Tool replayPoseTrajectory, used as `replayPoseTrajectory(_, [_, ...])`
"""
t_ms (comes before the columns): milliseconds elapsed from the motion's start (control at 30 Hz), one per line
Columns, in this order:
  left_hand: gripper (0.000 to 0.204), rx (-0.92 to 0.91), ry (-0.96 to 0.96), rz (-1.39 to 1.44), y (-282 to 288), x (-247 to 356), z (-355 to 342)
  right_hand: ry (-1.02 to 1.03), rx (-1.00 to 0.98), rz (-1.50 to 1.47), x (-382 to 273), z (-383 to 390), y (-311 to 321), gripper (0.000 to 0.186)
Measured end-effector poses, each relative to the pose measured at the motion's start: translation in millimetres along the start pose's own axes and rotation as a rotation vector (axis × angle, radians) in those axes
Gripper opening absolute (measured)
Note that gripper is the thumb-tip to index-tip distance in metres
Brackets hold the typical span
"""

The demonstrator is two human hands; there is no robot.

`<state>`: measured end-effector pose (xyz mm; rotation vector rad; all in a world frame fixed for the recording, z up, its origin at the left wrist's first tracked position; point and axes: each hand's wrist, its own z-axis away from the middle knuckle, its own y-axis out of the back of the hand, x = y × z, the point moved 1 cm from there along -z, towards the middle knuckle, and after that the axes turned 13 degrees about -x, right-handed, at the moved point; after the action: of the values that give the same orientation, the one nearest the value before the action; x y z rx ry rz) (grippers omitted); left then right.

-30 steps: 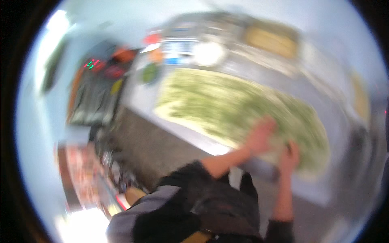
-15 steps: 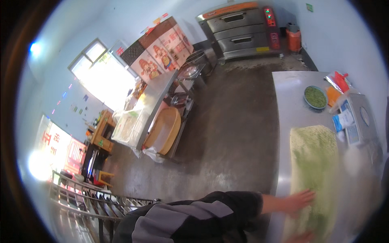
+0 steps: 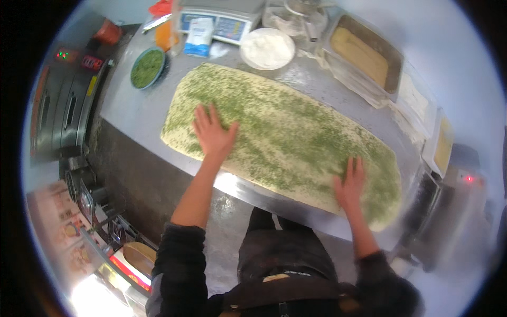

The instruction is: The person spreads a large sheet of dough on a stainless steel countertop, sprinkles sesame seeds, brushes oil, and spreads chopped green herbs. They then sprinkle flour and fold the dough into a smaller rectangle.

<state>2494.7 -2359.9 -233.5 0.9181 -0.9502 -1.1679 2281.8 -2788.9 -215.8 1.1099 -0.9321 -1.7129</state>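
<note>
A long rolled-out sheet of pale dough (image 3: 280, 132), speckled with chopped green bits, lies across the steel table (image 3: 127, 111). My left hand (image 3: 214, 132) rests on its left part with fingers spread. Near the right end, my right hand (image 3: 348, 185) lies on the sheet, fingers apart. Neither hand grips anything. A blue bowl of chopped greens (image 3: 148, 68) stands at the back left, and a white plate of powder (image 3: 266, 48) sits behind the dough.
At the back are a scale (image 3: 222, 26), a white-and-blue packet (image 3: 198, 38) and a metal pan of yellowish contents (image 3: 367, 53). Plastic containers (image 3: 438, 142) line the right side, beside a steel machine (image 3: 459, 211). A steel oven (image 3: 60, 116) stands across the floor (image 3: 142, 174) to the left.
The view has swung from the room back down onto the table. My left hand has shifted toward the dough's left part, farther from my right hand, which stays near the right end.
</note>
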Motion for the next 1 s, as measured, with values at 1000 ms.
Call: replayPoseTrajectory(1000, [0.101, -0.372, -1.300, -0.157, -44.2, 302.9, 87.8, -0.139, 0.123, -0.065, 46.8, 12.1, 9.0, 0.086])
